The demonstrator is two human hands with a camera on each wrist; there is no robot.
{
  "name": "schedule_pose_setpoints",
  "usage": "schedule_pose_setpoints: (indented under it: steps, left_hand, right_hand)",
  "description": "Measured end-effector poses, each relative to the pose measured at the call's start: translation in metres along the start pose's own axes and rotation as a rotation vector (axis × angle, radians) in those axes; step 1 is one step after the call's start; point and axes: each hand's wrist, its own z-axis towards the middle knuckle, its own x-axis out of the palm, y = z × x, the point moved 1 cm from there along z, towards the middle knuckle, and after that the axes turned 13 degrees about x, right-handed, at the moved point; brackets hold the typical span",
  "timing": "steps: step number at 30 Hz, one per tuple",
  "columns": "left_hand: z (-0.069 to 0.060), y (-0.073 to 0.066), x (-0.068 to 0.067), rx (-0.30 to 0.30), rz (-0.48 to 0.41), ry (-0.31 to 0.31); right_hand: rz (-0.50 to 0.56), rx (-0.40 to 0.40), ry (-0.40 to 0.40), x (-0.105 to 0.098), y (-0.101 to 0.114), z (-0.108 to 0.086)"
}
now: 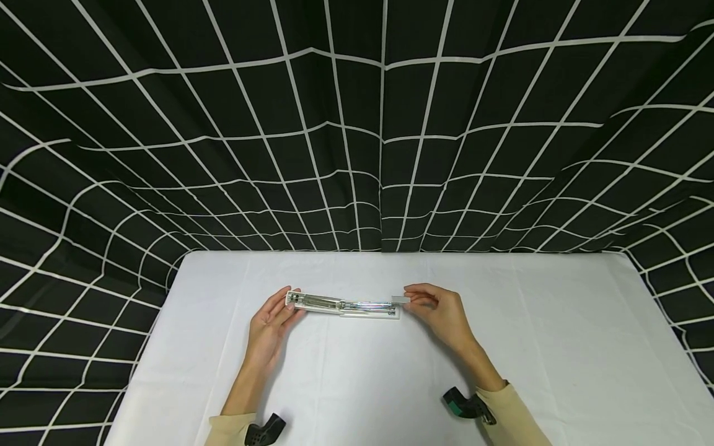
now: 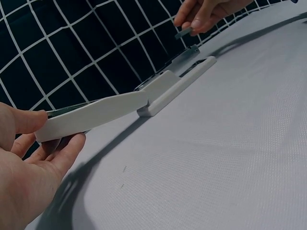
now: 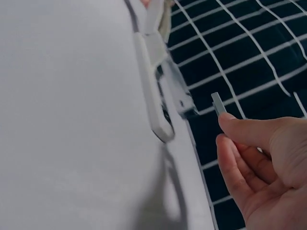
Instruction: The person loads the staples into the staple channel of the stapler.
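Note:
A white stapler (image 1: 368,314) lies opened out flat, its metal magazine (image 2: 184,61) showing above the base. The left hand (image 1: 269,331) grips the end of its raised top arm (image 2: 96,115), thumb on one side and fingers beneath. Between thumb and fingertips the right hand (image 1: 446,313) pinches a small grey strip of staples (image 3: 218,103). In the right wrist view that strip is apart from the magazine's end (image 3: 187,108), held a little beyond it.
White cloth (image 1: 357,384) covers the table, and two tiny staple-like bits (image 2: 123,177) lie on it near the left hand. Behind stands a black curtain (image 1: 357,155) with a white grid. Each wrist wears a black device (image 1: 265,430).

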Motion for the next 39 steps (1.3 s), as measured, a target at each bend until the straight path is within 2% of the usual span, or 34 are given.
schedule_pose_setpoints:
  steps: [6,9,13,19,26,39]
  left_hand:
    - [-0.001,0.001,0.000,0.002,-0.009,-0.001]
    - [-0.001,0.000,0.001,0.005,-0.010,-0.006]
    - [-0.001,0.000,0.000,0.004,-0.007,-0.005]
    - [-0.002,0.000,0.001,0.010,-0.015,0.000]
    - [-0.001,0.000,0.001,0.007,-0.021,-0.002]
    - [0.000,0.002,0.000,0.001,-0.026,0.013]
  right_hand:
    - [-0.100,-0.073,-0.043,0.011,0.031,-0.008]
    - [-0.103,-0.090,-0.062,0.014,0.024,-0.005]
    - [-0.102,-0.096,-0.059,0.018,0.004,0.002]
    - [-0.136,-0.103,-0.043,0.023,0.006,0.002]
    - [-0.164,-0.060,-0.043,0.028,0.004,0.000]
    - [-0.203,-0.046,-0.055,0.033,0.003,0.001]
